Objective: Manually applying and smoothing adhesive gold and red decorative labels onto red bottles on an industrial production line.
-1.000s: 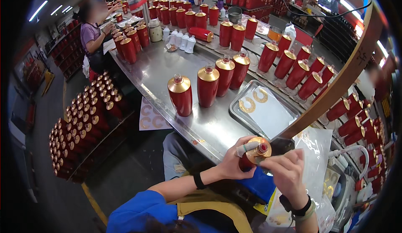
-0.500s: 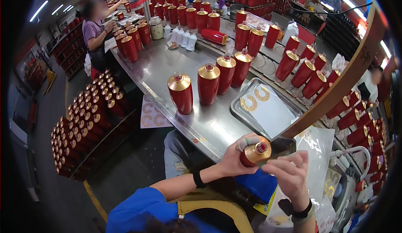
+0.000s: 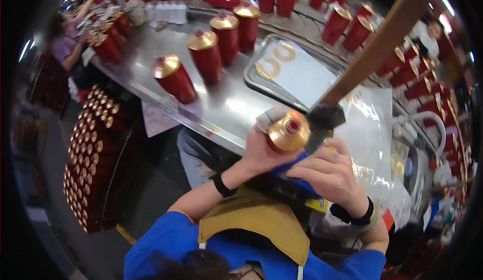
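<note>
My left hand (image 3: 257, 149) is wrapped round a red bottle (image 3: 288, 133) with a gold shoulder, its open neck tilted up toward me. To the right of the bottle, and apart from it, is my right hand (image 3: 329, 172). Its fingers are curled and pressed together; whatever they may pinch is hidden. Beyond the hands lies a metal tray (image 3: 250, 74) bearing a white sheet (image 3: 304, 81) with gold C-shaped stickers (image 3: 269, 69). Several similar red bottles (image 3: 205, 61) stand on the metal table left of the tray.
A wooden post (image 3: 375, 43) rises right of the tray, near the bottle. Clear plastic sheeting (image 3: 370, 124) covers the right side. Many bottles (image 3: 88, 164) are packed low at the left. A co-worker (image 3: 70, 49) stands at the far left; more bottles line the back.
My view has tipped down and shifted, so the table's things appear higher and further left. The right hand has drawn slightly away from the bottle, which stays in my left hand.
</note>
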A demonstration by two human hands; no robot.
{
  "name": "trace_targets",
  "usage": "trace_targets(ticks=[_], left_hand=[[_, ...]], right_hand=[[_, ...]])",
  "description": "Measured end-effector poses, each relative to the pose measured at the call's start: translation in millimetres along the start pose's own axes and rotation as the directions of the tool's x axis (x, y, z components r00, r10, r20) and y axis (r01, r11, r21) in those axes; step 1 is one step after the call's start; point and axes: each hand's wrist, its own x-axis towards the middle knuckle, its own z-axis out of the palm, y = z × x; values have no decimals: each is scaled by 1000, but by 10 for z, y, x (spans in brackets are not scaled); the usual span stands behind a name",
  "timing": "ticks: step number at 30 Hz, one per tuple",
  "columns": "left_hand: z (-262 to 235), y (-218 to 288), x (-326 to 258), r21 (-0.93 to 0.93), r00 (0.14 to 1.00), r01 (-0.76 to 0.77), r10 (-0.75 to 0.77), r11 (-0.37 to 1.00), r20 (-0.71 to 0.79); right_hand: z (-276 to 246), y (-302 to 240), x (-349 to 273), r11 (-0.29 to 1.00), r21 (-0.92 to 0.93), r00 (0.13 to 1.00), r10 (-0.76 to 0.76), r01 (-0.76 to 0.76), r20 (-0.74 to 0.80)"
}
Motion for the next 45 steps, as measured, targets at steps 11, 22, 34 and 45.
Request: trace_targets(ticks=[11, 22, 34, 45], left_hand=[[1, 10, 59, 97, 995, -28, 19, 995, 93], [-23, -33, -13, 98, 983, 66, -82, 993, 162], [55, -189, -70, 56, 988, -94, 87, 994, 126], [-98, -6, 208, -76, 984, 127, -116, 989, 135]], right_hand=[[22, 669, 425, 840, 271, 863, 502, -470, -60], [162, 820, 814, 918, 147, 930, 365, -368, 48], [103, 441, 148, 739, 87, 692, 659, -668, -295], [259, 212, -427, 652, 470, 578, 754, -596, -313]])
